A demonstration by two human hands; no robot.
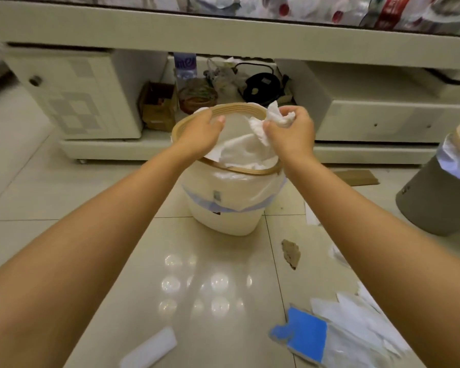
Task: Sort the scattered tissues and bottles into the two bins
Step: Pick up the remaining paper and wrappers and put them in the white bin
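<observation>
Above the white bin (223, 208), the right hand (290, 136) pinches a crumpled tissue (268, 120) over its mouth. More tissues (242, 152) lie inside. The left hand (199, 134) hovers at the rim with loose fingers, holding nothing. A grey bin (436, 197) stands on the floor (210, 288) at right, near scattered paper (356, 322).

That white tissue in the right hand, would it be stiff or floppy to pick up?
Probably floppy: the tissue is crumpled and droops from the right hand. Likely very light, since a pinch holds it above the white bin.
</observation>
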